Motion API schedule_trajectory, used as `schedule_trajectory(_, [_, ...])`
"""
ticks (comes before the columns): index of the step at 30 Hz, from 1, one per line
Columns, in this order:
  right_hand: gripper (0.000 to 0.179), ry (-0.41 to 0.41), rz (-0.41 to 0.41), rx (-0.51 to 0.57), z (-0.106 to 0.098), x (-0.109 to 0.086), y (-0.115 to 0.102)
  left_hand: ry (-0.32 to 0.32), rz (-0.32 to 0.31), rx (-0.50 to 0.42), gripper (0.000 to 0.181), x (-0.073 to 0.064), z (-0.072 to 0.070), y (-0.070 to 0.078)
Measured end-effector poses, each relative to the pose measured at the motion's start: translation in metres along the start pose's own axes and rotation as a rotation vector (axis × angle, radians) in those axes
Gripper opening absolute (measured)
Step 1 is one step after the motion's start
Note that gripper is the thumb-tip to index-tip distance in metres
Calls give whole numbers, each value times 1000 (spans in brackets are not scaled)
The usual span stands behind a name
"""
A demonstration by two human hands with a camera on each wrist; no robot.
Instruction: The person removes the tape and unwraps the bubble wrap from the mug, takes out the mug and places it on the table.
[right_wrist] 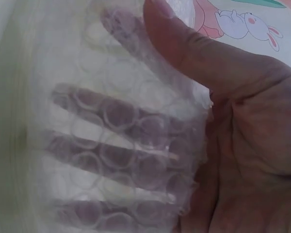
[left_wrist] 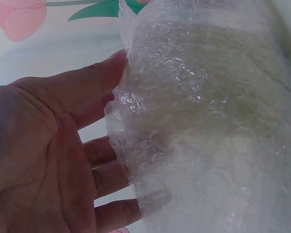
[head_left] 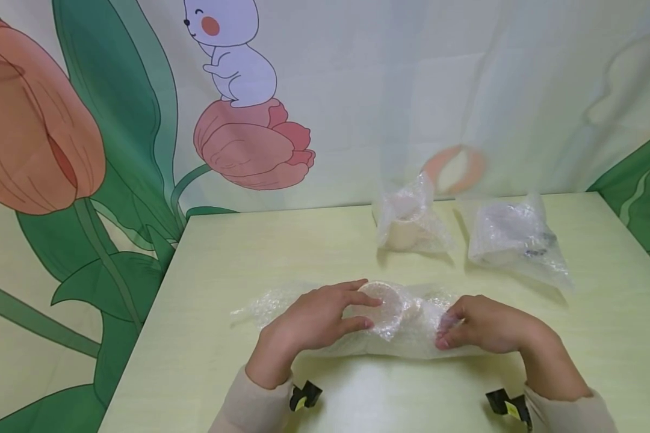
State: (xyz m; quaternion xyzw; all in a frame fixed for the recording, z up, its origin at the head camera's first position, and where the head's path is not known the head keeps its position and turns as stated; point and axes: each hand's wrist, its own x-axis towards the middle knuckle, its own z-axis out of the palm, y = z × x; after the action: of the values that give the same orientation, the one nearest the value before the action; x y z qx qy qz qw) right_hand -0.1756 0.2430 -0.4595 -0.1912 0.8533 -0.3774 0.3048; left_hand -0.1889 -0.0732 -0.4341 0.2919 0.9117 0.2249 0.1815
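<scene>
A sheet of clear bubble wrap (head_left: 379,347) lies across the near middle of the table, with a round, pale object (head_left: 388,310) under or within its folds. Over the left part of that object, my left hand (head_left: 322,316) rests with fingers extended and spread. The left wrist view shows these fingers reaching to the edge of the wrap (left_wrist: 208,145), their tips partly hidden by it. My right hand (head_left: 495,325) pinches the wrap's right end. From the right wrist, the thumb is in front of the film (right_wrist: 126,116) and the other fingers show through behind it.
Behind the hands stands a bubble-wrapped package (head_left: 411,231) with something tan inside. To its right lies another wrapped package (head_left: 511,234), contents unclear. A printed cloth (head_left: 346,72) hangs along the table's back edge. Black wrist devices (head_left: 306,396) sit at both cuffs.
</scene>
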Motion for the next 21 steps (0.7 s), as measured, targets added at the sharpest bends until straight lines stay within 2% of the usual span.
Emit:
schedule_trajectory(14, [5,-48,-27,51,-5,-3,6,-7,0,-18,39,0,-1,0])
schedule_trajectory(21, [7,-51,-13,95,-6,-2,13,-11,-7,-29,40,-1,-1,0])
